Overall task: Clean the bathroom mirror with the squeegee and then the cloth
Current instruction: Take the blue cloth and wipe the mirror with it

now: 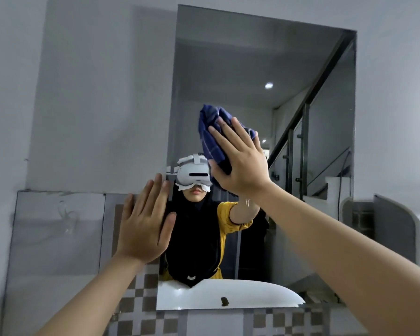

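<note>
The bathroom mirror (264, 69) hangs on the grey wall in front of me, tall and frameless. My right hand (240, 163) presses a dark blue checked cloth (210, 132) flat against the middle of the glass, fingers spread over it. My left hand (144, 219) lies flat and open at the mirror's lower left edge, partly on the wall, holding nothing. No squeegee is in view. The glass reflects a person with a white headset, black headscarf and yellow sleeve.
A white basin (228, 297) shows reflected at the bottom of the mirror. Grey and brown checked tiles (141, 299) cover the wall below. A glossy grey panel (58, 229) sits at lower left. A curved grey partition (395, 226) stands at right.
</note>
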